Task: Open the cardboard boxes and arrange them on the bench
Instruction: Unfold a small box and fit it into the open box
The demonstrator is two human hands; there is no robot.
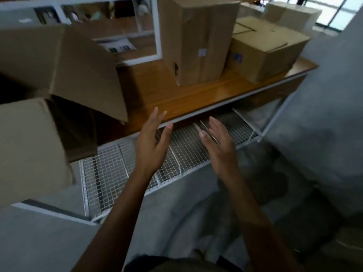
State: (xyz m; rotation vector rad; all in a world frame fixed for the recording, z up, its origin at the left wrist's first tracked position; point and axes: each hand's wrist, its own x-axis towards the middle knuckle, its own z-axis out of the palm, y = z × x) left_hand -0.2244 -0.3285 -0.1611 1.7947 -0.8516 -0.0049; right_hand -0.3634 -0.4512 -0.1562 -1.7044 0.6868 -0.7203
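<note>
— While both hands hang empty over the tabletop's (176, 95) near edge, which box would you go for, and how will it handle?

— The left grip (152, 143) and the right grip (218, 143) are both wide, palms facing each other, fingers spread, touching nothing. Straight ahead of them, well apart, the tall box (196, 40) stands on end on the tabletop. Beyond the right grip and further to its right, the low box (265, 48) sits beside the tall one; whether the two touch I cannot tell. Up and to the left of the left grip, the opened box (64, 65) has its flaps thrown out, one flap hanging past the tabletop edge.

— Heavy?

— I'd judge them light, likely hollow: plain corrugated card, stiff along the folds, soft in the panel middles. The tall one looks tippy, so I'd take it by two opposite side walls, low down, palms flat. The surface is matte, so slipping should be a small risk.

— Any writing?

— Nothing readable. The tall box carries a pale square sticker (202, 52) and a small black mark (176, 68) near one corner; the low box has a blue label (237, 57). All too blurred to read.
</note>
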